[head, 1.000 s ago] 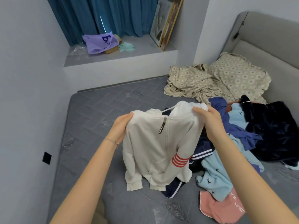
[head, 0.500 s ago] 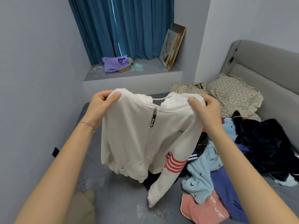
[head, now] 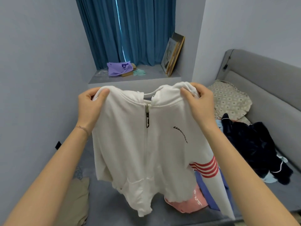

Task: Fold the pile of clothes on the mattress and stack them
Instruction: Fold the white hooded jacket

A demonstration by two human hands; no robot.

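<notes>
- A single view, from a camera worn on the person's head. It looks forward and down along both forearms.
- Nearest the lens are the left hand [head: 91, 108] and right hand [head: 198, 103]. They grip a white jacket [head: 146, 152] raised mid-frame, close enough to hide much of the mattress [head: 104, 193] behind it.
- The view faces the far blue curtain [head: 130, 30]; a wall [head: 32, 62] runs down the left, the grey headboard [head: 260, 79] down the right.
- The lens is wide-angle — lines near the edges bend.

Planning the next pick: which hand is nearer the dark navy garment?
Right. The right hand holds the white hoodie just left of the dark navy garment; the left hand holds its far shoulder.
</notes>
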